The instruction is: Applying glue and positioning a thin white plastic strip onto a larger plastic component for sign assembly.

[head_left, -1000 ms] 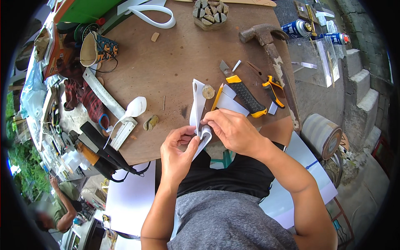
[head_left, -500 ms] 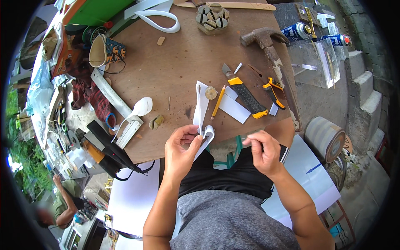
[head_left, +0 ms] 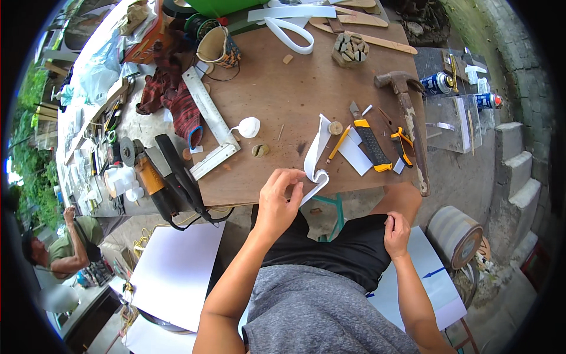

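My left hand point(head_left: 282, 197) is curled at the table's near edge, its fingertips at a thin white strip point(head_left: 319, 144) bent into a hooked curl at its near end. Part of that grip is hidden behind the fingers. On my lap, my right hand point(head_left: 397, 235) is closed at the leg hem of my black shorts point(head_left: 354, 239). Close beyond the strip lie a small round disc point(head_left: 335, 128), a yellow pencil point(head_left: 338, 145) and a white flat piece point(head_left: 355, 154). To their right are a yellow-black utility knife point(head_left: 372, 144) with its blade out and yellow-black pliers point(head_left: 402, 146).
A rusty claw hammer point(head_left: 407, 112) lies along the right edge. On the left are a metal square point(head_left: 209, 112), a white spoon point(head_left: 249, 127), an angle grinder point(head_left: 152, 180) and a checked cloth point(head_left: 177, 103). A person point(head_left: 71, 242) sits at far left.
My right hand has dropped from beside the strip to my thigh. The left hand stays by the strip, slightly farther left of it. The view has shifted, moving the table's things across the picture.
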Available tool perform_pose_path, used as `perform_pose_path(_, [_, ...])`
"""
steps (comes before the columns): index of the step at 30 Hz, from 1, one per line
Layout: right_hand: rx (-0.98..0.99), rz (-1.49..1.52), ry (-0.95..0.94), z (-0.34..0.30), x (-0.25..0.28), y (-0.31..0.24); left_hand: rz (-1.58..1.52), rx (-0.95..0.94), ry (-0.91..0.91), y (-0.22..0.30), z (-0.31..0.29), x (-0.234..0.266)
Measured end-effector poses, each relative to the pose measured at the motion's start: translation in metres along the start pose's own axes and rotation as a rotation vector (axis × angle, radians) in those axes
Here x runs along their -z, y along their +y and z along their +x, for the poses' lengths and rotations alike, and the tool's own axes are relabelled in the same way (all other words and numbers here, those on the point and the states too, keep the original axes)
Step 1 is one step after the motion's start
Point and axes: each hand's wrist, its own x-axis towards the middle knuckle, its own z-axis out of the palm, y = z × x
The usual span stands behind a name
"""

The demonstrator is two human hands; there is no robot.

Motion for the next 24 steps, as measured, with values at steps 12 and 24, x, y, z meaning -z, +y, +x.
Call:
perform_pose_path(12, [-0.083, -0.036, -0.058, 0.006, -0.007, 0.005, 0.034, 0.111, 0.026, 0.004, -0.001, -0.013])
perform_pose_path(24, [-0.066, -0.062, -0.051, 0.013, -0.009, -0.001, 0.01, 0.164, 0.06, 0.005, 0.002, -0.012])
